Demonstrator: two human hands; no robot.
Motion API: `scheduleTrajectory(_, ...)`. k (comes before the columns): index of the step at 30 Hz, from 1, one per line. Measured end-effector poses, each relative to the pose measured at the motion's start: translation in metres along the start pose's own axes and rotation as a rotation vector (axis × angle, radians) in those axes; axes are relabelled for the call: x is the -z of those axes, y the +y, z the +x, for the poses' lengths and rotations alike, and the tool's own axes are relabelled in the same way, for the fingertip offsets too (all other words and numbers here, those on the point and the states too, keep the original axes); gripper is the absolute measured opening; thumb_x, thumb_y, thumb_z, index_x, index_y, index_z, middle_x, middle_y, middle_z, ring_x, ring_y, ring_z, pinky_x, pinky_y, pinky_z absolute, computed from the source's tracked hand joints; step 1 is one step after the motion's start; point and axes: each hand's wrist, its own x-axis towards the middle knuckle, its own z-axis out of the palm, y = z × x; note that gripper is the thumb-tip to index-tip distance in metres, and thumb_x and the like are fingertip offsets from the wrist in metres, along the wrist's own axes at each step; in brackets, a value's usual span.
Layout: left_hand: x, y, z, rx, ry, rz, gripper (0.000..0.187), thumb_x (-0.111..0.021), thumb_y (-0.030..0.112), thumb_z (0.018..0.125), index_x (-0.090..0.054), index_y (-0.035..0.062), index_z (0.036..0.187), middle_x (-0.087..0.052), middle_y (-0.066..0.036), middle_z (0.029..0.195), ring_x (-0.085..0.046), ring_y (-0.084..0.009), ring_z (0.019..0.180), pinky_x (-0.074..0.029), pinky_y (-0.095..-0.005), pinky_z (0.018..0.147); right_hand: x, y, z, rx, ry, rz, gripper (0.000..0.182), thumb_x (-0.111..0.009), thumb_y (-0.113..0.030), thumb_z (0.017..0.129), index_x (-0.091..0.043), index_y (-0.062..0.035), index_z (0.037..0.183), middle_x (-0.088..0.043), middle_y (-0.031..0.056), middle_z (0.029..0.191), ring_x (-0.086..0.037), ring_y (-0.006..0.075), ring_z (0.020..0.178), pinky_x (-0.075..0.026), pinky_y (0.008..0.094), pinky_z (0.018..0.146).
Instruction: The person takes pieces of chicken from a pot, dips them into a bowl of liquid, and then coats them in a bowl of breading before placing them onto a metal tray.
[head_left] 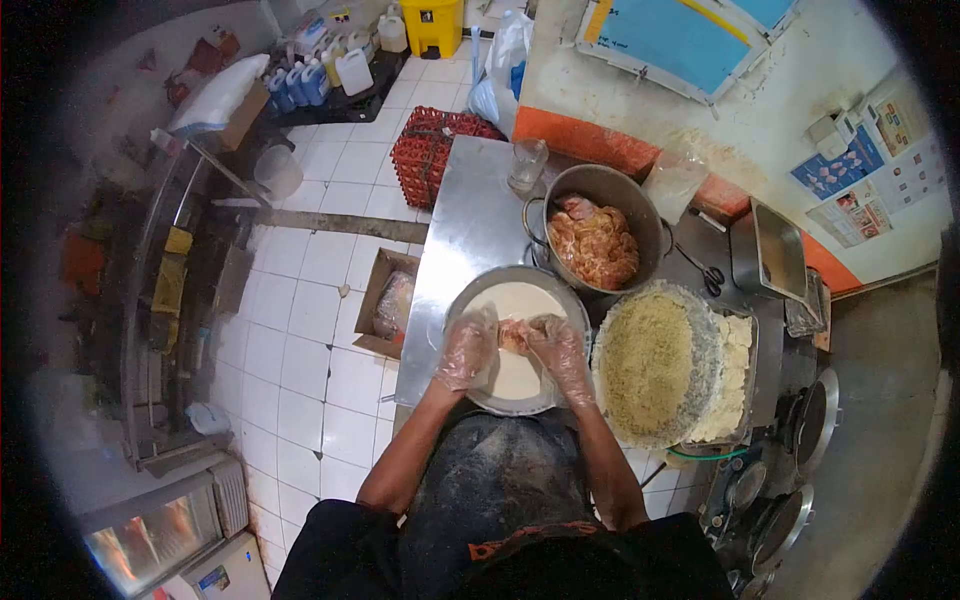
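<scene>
My left hand and my right hand both wear clear plastic gloves. Together they hold a piece of raw chicken over a metal bowl of white batter. A large pot of marinated chicken pieces stands just beyond the bowl. To the right sits a round tray of breadcrumbs, with a tray of white flour partly under it.
The steel table carries a drinking glass and scissors. A metal tub sits at the right. Red egg crates and a cardboard box stand on the tiled floor. Pans lie lower right.
</scene>
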Motion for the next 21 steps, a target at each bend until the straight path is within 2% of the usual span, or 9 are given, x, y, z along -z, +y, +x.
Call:
scheduleTrajectory(1, 0.004, 0.016, 0.0, 0.006, 0.001, -0.001, 0.03, -0.069, 0.008, 0.089, -0.067, 0.0019, 0.118, -0.068, -0.017, 0.108, -0.064, -0.0369, 0.104, -0.052, -0.044, 0.094, 0.005, -0.011, 0.002, -0.017, -0.035, 0.072, 0.023, -0.078, -0.016, 0.089, -0.073, -0.0012, 0.105, -0.075, 0.0174, 0.1, -0.073, 0.0288, 0.092, -0.057, 0.0405, 0.08)
scheduleTrajectory(3, 0.008, 0.086, 0.013, -0.394, -0.021, 0.579, 0.031, -0.069, 0.011, 0.088, -0.067, 0.0009, 0.118, -0.069, -0.019, 0.103, -0.065, -0.039, 0.101, -0.052, -0.0455, 0.091, 0.001, 0.01, -0.002, -0.1, -0.008, 0.379, 0.024, -0.079, -0.016, 0.089, -0.073, -0.0022, 0.108, -0.075, 0.0152, 0.101, -0.072, 0.0268, 0.09, -0.057, 0.0394, 0.079)
scheduleTrajectory(5, 0.007, 0.14, 0.024, -0.37, -0.052, 0.601, 0.032, -0.068, 0.011, 0.089, -0.067, 0.0007, 0.119, -0.069, -0.019, 0.106, -0.066, -0.0373, 0.101, -0.053, -0.0455, 0.091, 0.006, 0.0, 0.002, -0.178, 0.014, 0.686, 0.025, -0.08, -0.016, 0.089, -0.072, -0.0032, 0.11, -0.075, 0.0129, 0.102, -0.072, 0.0248, 0.089, -0.057, 0.0384, 0.079)
scheduleTrajectory(7, 0.007, 0.151, 0.03, -0.345, -0.079, 0.624, 0.033, -0.067, 0.012, 0.09, -0.066, 0.0005, 0.121, -0.069, -0.018, 0.108, -0.066, -0.0355, 0.101, -0.053, -0.0454, 0.09, 0.027, -0.058, 0.015, 0.091, -0.084, -0.14, 0.024, -0.077, -0.013, 0.09, -0.071, -0.005, 0.112, -0.073, 0.0127, 0.103, -0.07, 0.0289, 0.093, -0.056, 0.0402, 0.083)
scheduleTrajectory(10, 0.003, 0.145, 0.027, -0.223, -0.112, 0.607, 0.033, -0.066, 0.011, 0.09, -0.068, -0.0003, 0.12, -0.071, -0.017, 0.108, -0.067, -0.033, 0.1, -0.053, -0.0455, 0.088, 0.017, 0.0, 0.011, 0.459, -0.326, -0.264, 0.028, -0.071, -0.009, 0.092, -0.068, -0.0071, 0.119, -0.07, 0.014, 0.106, -0.067, 0.034, 0.1, -0.054, 0.0443, 0.088)
scheduleTrajectory(15, 0.002, 0.149, 0.015, -0.117, -0.01, 0.08, 0.029, -0.067, 0.009, 0.088, -0.07, -0.002, 0.114, -0.072, -0.019, 0.105, -0.068, -0.0355, 0.097, -0.054, -0.045, 0.086, -0.012, 0.024, -0.019, 0.484, -0.466, -0.356, 0.029, -0.061, -0.007, 0.095, -0.061, -0.008, 0.124, -0.065, 0.0164, 0.114, -0.064, 0.0362, 0.105, -0.052, 0.0468, 0.09)
scheduleTrajectory(17, 0.008, 0.161, 0.02, -0.213, -0.026, 0.224, 0.029, -0.067, 0.008, 0.087, -0.07, -0.0017, 0.115, -0.071, -0.019, 0.105, -0.067, -0.0352, 0.097, -0.053, -0.0453, 0.086, -0.02, 0.041, -0.02, 0.562, -0.451, -0.406, 0.029, -0.059, -0.004, 0.096, -0.061, -0.0079, 0.124, -0.066, 0.0162, 0.113, -0.064, 0.0364, 0.102, -0.052, 0.0472, 0.09)
scheduleTrajectory(18, 0.01, 0.167, 0.023, -0.306, -0.053, 0.364, 0.03, -0.067, 0.007, 0.087, -0.07, -0.0014, 0.116, -0.071, -0.019, 0.106, -0.067, -0.0349, 0.098, -0.053, -0.0456, 0.086, -0.043, 0.095, -0.023, 0.304, -0.38, 0.018, 0.027, -0.064, -0.005, 0.093, -0.065, -0.0069, 0.121, -0.068, 0.0172, 0.111, -0.065, 0.0356, 0.1, -0.053, 0.0456, 0.088)
scheduleTrajectory(21, 0.009, 0.138, 0.026, -0.511, -0.02, 0.509, 0.028, -0.068, 0.007, 0.086, -0.07, -0.0008, 0.113, -0.07, -0.018, 0.104, -0.067, -0.0347, 0.097, -0.051, -0.048, 0.087, 0.006, 0.002, 0.005, 0.07, -0.356, 0.112, 0.022, -0.071, -0.006, 0.09, -0.07, -0.0057, 0.112, -0.07, 0.0173, 0.104, -0.067, 0.0318, 0.096, -0.053, 0.0426, 0.087)
